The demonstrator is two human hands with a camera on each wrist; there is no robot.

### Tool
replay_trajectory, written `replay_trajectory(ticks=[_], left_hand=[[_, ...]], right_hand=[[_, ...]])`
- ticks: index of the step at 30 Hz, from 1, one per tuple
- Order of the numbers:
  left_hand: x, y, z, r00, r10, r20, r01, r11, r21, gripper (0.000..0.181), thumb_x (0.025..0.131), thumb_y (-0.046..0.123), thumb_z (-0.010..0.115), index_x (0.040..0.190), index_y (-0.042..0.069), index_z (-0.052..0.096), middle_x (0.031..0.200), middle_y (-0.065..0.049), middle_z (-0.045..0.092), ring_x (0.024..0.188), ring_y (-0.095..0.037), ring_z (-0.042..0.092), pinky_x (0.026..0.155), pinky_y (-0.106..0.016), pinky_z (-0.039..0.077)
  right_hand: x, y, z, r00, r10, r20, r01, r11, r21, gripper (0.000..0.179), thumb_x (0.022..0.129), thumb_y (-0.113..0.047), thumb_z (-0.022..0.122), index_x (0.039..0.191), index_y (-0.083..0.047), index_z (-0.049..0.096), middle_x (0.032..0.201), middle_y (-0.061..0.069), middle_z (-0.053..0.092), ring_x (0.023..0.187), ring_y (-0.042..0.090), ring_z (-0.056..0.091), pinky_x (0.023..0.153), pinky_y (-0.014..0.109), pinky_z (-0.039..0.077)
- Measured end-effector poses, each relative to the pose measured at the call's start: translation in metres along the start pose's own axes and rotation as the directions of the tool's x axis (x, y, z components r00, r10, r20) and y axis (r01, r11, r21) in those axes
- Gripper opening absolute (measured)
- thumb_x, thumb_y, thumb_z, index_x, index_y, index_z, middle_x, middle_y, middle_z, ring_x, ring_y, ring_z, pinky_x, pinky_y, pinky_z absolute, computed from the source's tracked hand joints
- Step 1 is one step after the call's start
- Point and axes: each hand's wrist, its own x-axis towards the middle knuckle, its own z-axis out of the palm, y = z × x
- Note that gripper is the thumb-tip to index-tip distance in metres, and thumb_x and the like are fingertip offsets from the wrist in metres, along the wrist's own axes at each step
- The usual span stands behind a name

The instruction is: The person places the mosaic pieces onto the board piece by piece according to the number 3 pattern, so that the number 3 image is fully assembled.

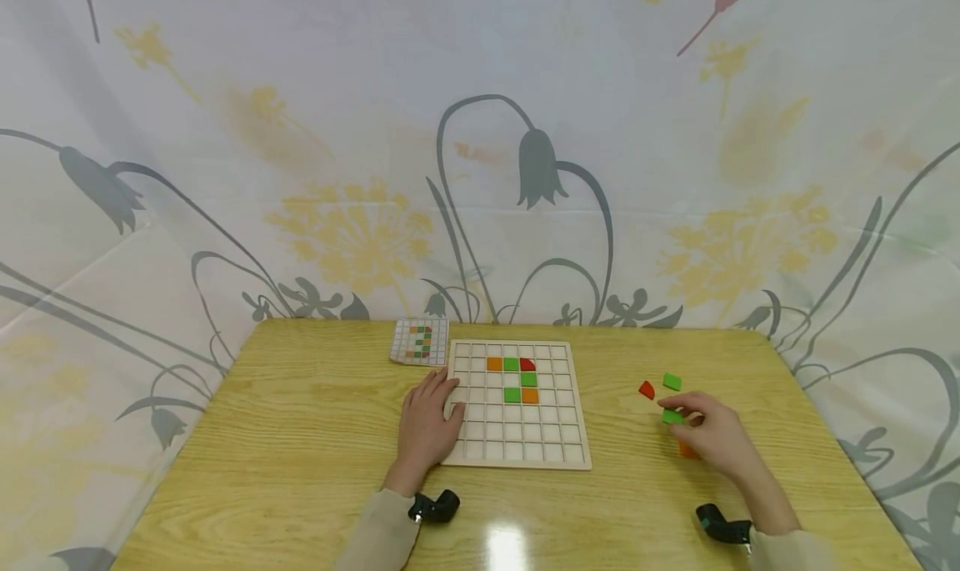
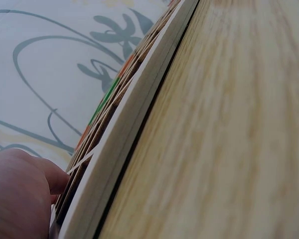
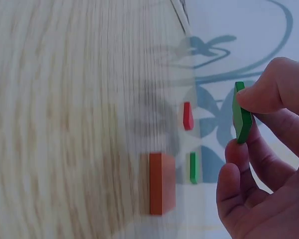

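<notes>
My right hand [image 1: 716,439] pinches a green square tile [image 3: 242,117] between thumb and fingers, above the right part of the table. Beyond that hand lie a red quarter-round tile [image 1: 647,390] and another green tile [image 1: 672,382]. An orange tile [image 3: 161,184] is partly hidden under the hand in the head view. My left hand [image 1: 427,425] rests on the left edge of a pale wooden grid board [image 1: 555,431], fingers extended. Several orange and green square tiles and one red rounded tile [image 1: 527,364] sit in its upper middle cells.
A small card [image 1: 400,338] printed with a coloured grid pattern lies behind the board's left corner. The wooden table [image 1: 300,438] ends at the back against a flower-patterned curtain [image 1: 360,137]. Each wrist carries a black camera mount [image 1: 435,507].
</notes>
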Motion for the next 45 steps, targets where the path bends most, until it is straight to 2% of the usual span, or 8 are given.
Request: replay_trajectory(ticks=[9,15,32,45], left_hand=[[0.0,-0.001,0.002,1.0,0.008,-0.007,-0.008,1.0,-0.002,0.037,0.097,0.022,0.062,0.131,0.008,0.064,0.149,-0.012,0.049,0.141,-0.032,0.038,0.112,-0.058,0.027],[0.0,-0.001,0.001,1.0,0.004,-0.012,-0.004,1.0,0.001,0.037,0.097,0.022,0.062,0.131,0.008,0.064,0.148,-0.012,0.05,0.141,-0.032,0.038,0.112,-0.057,0.028],[-0.001,-0.004,0.003,1.0,-0.001,-0.007,0.001,1.0,0.004,0.037,0.097,0.022,0.062,0.132,0.008,0.064,0.149,-0.012,0.048,0.141,-0.032,0.037,0.113,-0.059,0.027],[-0.002,0.001,-0.002,1.0,-0.006,-0.002,0.006,1.0,-0.009,0.037,0.097,0.021,0.061,0.131,0.007,0.064,0.149,-0.013,0.049,0.141,-0.033,0.037,0.113,-0.059,0.026]], right_hand=[[0.008,-0.02,0.013,1.0,-0.029,-0.001,0.029,0.999,0.045,0.027,0.088,0.0,0.068,0.115,-0.003,0.072,0.116,0.012,0.064,0.093,0.024,0.058,0.072,0.029,0.052],[0.017,-0.029,0.024,0.999,-0.05,0.009,0.048,0.994,0.094,0.028,0.088,0.001,0.067,0.115,-0.002,0.072,0.114,0.011,0.065,0.093,0.023,0.057,0.073,0.028,0.052],[0.038,-0.048,0.056,0.984,-0.178,0.012,0.174,0.971,0.162,0.027,0.083,0.006,0.069,0.109,0.0,0.074,0.106,0.005,0.066,0.091,0.021,0.058,0.073,0.028,0.052],[0.049,-0.067,0.085,0.98,-0.17,0.107,0.148,0.971,0.187,0.024,0.082,0.002,0.073,0.105,-0.003,0.075,0.102,0.002,0.065,0.089,0.02,0.057,0.078,0.03,0.054]])
